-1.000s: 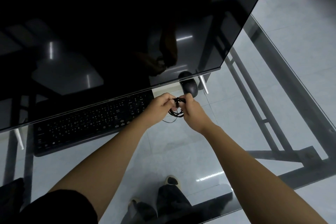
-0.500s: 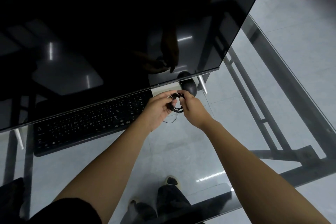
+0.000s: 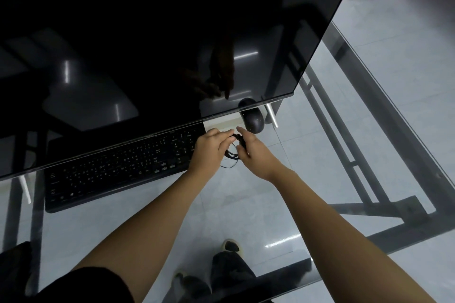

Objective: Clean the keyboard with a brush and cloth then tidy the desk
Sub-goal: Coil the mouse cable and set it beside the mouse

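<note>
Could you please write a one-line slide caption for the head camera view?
Both hands, left and right, bundle a thin black cable between keyboard and mouse on a glass desk.

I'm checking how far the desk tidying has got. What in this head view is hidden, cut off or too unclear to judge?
- Cable: the left hand and right hand cover most of the coil, so its ends are hidden.
- Keyboard: the monitor hides its far edge; the key legends are too small to read.
- Mouse: its far end is hidden behind the monitor.
- Brush and cloth: not in view.
</note>
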